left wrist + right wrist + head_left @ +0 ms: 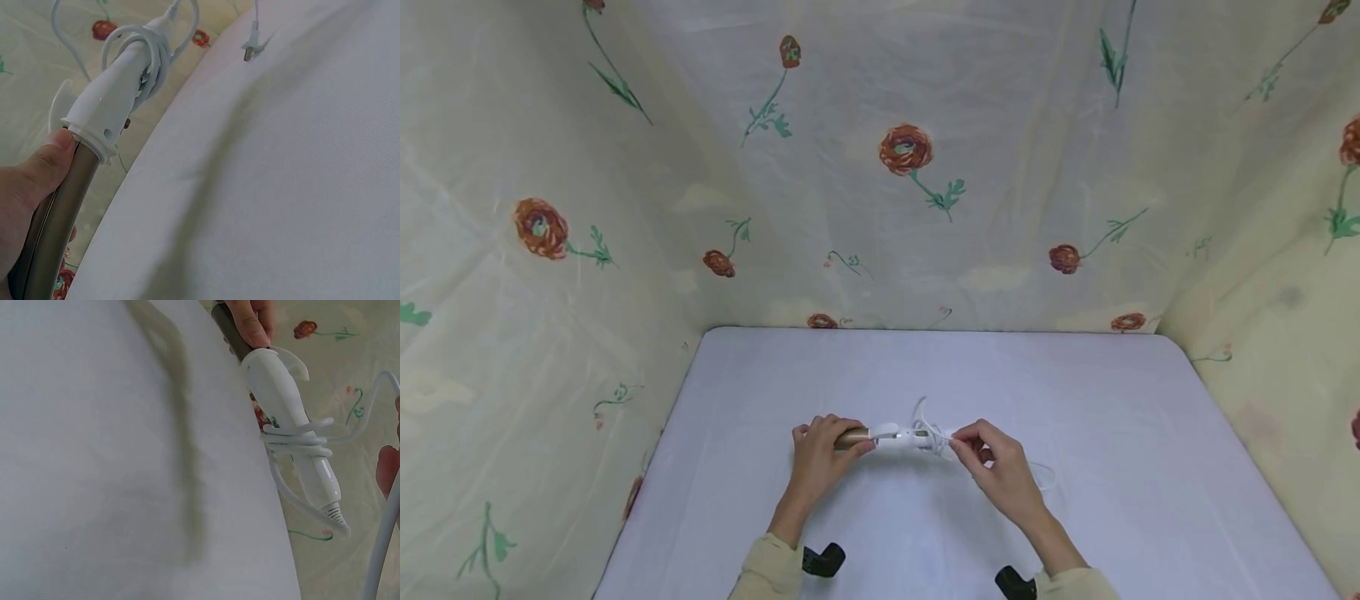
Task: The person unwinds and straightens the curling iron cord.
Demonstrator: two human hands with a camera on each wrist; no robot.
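A curling iron with a white handle [103,100] and a bronze barrel [59,219] is held above the table. My left hand [822,457] grips it by the barrel, thumb at the handle's end in the left wrist view. Several loops of white cord [300,450] wrap round the handle. To the right, my right hand [1000,471] pinches the cord between thumb and fingertips, close beside the wrapped end. Only part of that hand's fingers [389,469] shows at the edge of the right wrist view. The cord's plug [251,50] dangles over the table.
A white table [1112,433] spreads beneath both hands. Pale curtains [1000,167] printed with orange flowers hang behind it and on both sides. Black wrist camera mounts [824,560] stick out by the sleeves. A cord loop [1043,475] hangs beyond the right hand.
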